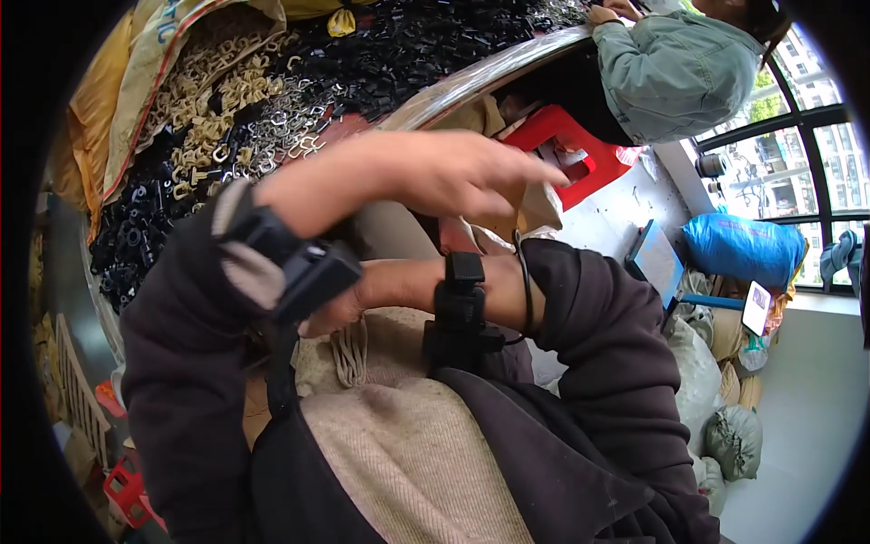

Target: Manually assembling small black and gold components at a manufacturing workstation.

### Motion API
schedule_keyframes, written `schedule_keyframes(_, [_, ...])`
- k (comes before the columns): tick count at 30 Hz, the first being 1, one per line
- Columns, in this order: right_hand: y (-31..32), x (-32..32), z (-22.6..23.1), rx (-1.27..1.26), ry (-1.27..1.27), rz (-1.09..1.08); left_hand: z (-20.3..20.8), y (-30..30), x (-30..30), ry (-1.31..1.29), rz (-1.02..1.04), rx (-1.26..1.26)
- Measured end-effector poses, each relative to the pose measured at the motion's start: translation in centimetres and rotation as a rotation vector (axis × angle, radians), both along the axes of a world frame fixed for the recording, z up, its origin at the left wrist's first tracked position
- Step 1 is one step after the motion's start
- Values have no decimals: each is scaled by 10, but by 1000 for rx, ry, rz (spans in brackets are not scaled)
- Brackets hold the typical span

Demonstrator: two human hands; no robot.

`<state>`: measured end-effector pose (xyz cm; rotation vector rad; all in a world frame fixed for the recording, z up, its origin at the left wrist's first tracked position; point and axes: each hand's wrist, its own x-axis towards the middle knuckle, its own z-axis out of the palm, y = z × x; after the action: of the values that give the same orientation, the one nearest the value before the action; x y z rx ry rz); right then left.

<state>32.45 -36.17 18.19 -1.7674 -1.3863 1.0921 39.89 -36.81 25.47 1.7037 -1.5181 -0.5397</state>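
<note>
The left hand (444, 172), blurred, is held outstretched, thumb and fingers apart, crossed over the right hand (332, 314), whose fingers are too hidden to judge. Shiny, curved silver hooks (301, 114) are heaped beyond the left forearm, bordered by the table's wrapped edge (494, 80). Lettering is seen on a sack (142, 86).

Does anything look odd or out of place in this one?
Mildly: the left hand is crossed over to the right, and the right hand to the left, partly hidden. Silver hooks also mingle with black pieces, though that may be normal here.
</note>
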Motion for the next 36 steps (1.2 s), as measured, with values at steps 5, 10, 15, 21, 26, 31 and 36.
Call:
schedule_keyframes(5, [-7,4,-41,82,5,-143,-5,-25,-18,71,-177,509])
schedule_keyframes(10, [-19,15,-63,172,-4,-306,-19,-6,-3,200,-84,463])
schedule_keyframes(15, [-42,-6,-51,61,23,-323,-18,-13,-25,340,48,46])
schedule_keyframes(21, [-38,18,-31,-106,44,-338,-20,3,-18,-230,30,106])
schedule_keyframes(26, [-98,59,-6,-271,39,-328,-22,36,-35,-445,79,69])
schedule_keyframes(31, [-146,90,36,-393,8,-335,-28,39,-42,-687,234,-5])
schedule_keyframes(36, [-165,100,102,-412,-85,-401,-25,50,-38,-654,337,171])
